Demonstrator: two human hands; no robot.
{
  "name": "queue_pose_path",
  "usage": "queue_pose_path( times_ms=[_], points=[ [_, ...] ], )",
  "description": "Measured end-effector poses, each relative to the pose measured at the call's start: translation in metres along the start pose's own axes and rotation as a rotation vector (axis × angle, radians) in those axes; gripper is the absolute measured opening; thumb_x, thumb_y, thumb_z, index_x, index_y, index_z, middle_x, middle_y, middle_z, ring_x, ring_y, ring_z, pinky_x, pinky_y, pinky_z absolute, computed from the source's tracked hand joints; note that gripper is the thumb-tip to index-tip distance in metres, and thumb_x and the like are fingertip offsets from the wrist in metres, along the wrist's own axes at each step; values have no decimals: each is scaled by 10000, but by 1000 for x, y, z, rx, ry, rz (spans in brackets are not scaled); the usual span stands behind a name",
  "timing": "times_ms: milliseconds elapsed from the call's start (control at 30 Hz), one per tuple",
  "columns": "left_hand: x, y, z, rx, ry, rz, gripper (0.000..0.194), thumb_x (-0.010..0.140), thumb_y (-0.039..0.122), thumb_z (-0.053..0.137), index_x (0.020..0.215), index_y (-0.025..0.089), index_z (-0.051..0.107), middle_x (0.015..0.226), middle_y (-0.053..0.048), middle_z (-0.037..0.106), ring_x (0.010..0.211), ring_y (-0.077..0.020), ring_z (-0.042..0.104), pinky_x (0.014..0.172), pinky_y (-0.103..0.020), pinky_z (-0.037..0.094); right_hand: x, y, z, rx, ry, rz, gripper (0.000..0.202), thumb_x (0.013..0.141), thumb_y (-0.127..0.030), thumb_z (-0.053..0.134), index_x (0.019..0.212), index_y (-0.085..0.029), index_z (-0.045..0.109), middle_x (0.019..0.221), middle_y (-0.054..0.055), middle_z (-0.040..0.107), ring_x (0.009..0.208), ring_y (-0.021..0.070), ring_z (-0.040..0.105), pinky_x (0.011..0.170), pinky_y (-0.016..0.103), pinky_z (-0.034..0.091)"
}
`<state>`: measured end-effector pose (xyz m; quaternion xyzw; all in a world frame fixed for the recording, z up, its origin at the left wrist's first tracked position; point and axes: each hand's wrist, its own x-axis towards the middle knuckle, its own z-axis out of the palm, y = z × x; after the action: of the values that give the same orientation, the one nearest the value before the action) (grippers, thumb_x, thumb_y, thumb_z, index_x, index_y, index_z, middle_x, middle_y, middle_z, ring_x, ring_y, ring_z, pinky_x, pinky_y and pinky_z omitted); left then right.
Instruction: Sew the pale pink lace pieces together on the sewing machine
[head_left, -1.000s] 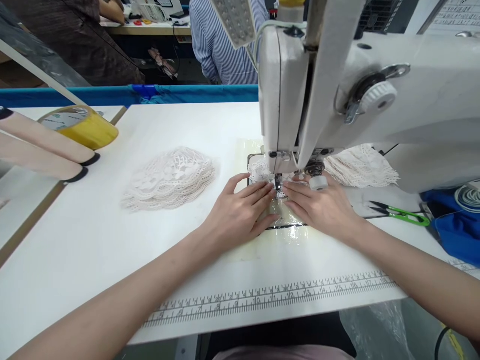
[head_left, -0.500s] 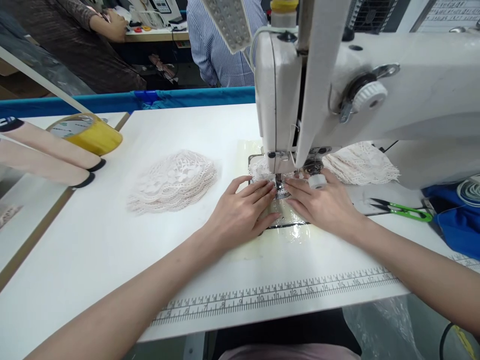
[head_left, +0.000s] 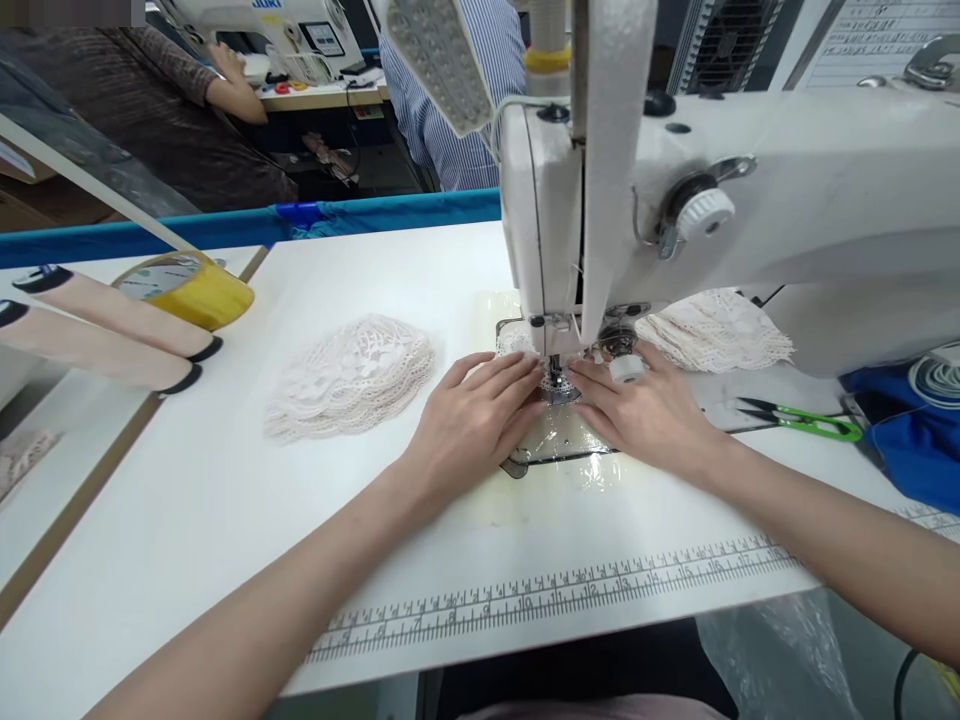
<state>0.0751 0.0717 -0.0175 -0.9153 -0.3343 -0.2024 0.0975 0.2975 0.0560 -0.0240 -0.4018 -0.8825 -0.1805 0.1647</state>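
A white sewing machine [head_left: 540, 220] stands over the table, its presser foot [head_left: 555, 375] low on a piece of white lace [head_left: 516, 337]. Left of the foot, my left hand [head_left: 480, 415] lies flat on the lace edge, fingers stretched out. My right hand [head_left: 649, 405] rests right of the foot, fingers extended and partly under the machine head. Most of the lace is hidden by the hands and the machine. One lace pile [head_left: 356, 375] lies to the left, another lace pile [head_left: 716, 330] behind my right hand.
Green-handled snips [head_left: 814, 422] and blue cloth [head_left: 919, 440] lie at the right. A yellow tape roll [head_left: 206, 295] and two pink rolls [head_left: 112, 345] are at the left. A printed ruler [head_left: 525, 605] runs along the front edge. Two people are beyond the blue-edged table.
The camera view has shifted slightly, showing more of the background. My left hand has drawn its thumb closer in beside the fingers; my right hand stays beside the foot.
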Motion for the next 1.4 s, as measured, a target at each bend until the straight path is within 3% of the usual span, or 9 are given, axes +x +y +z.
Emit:
queue_pose_path(
  times_ms=[133, 233, 333, 433, 533, 667, 767, 1100, 1400],
  points=[
    [-1, -4, -5, 100, -53, 44, 361, 973, 346, 430, 1206, 122, 588, 1267, -105, 617, 1183, -249, 569, 1022, -449, 385, 0, 1, -1, 2, 4, -3, 275, 952, -296, 464, 1006, -152, 692, 1122, 71, 699, 1041, 226, 601, 1017, 439, 352],
    [-5, -1, -14, 206, 47, 96, 344, 934, 400, 507, 1107, 132, 635, 891, -62, 734, 751, -208, 682, 793, -416, 464, -2, 1, -3, -9, 41, -38, 256, 924, -142, 450, 1035, -134, 681, 1153, 70, 686, 1060, 219, 594, 1006, 426, 366],
    [-6, 1, -18, 205, 162, 99, 174, 907, 297, 567, 956, 161, 664, 590, 31, 651, 479, -133, 569, 610, -342, 421, -4, -3, -5, 28, 105, -73, 333, 877, -14, 416, 1073, -111, 668, 1084, 78, 711, 949, 194, 630, 922, 383, 428],
    [-4, 0, -13, 76, 137, 118, 133, 901, 195, 556, 987, 168, 653, 886, -26, 726, 783, -164, 669, 738, -342, 459, -4, -10, -8, 138, 147, -90, 348, 878, 2, 407, 1095, -108, 656, 1067, 67, 716, 890, 170, 640, 801, 312, 473],
    [-1, -3, -7, -83, 33, 116, 229, 925, 157, 495, 1116, 164, 620, 1129, -56, 684, 1043, -179, 622, 911, -360, 443, -3, -17, -12, 215, 114, -101, 285, 892, -45, 441, 1037, -124, 673, 1048, 60, 715, 967, 179, 629, 778, 293, 474],
    [-1, 1, -5, -185, -53, 39, 256, 949, 231, 463, 1124, 161, 637, 1036, -66, 684, 940, -188, 607, 853, -371, 456, -2, -17, -14, 121, 111, -43, 230, 924, -203, 503, 829, -135, 701, 888, 70, 727, 756, 172, 630, 709, 313, 458],
    [-3, 6, -5, -171, -88, 29, 289, 951, 265, 463, 1162, 166, 634, 1122, -88, 655, 976, -210, 583, 845, -381, 457, -3, -14, -11, 84, 116, -31, 211, 917, -195, 518, 825, -141, 701, 914, 64, 731, 717, 158, 613, 722, 309, 449],
    [-4, 20, -9, 35, -93, 61, 405, 938, 450, 477, 1207, 183, 621, 1227, -102, 644, 1221, -273, 529, 986, -457, 399, -2, -3, -6, 18, -51, 6, 214, 921, -178, 468, 1023, -119, 646, 1066, 107, 711, 1099, 226, 591, 940, 380, 394],
    [-5, 20, -9, 39, -92, 69, 402, 926, 450, 501, 1207, 188, 618, 1219, -113, 646, 1213, -289, 539, 986, -484, 407, -3, -3, -5, 58, -61, 17, 216, 933, -189, 454, 1021, -128, 641, 942, 95, 732, 1151, 240, 573, 980, 413, 378]
  ],
)
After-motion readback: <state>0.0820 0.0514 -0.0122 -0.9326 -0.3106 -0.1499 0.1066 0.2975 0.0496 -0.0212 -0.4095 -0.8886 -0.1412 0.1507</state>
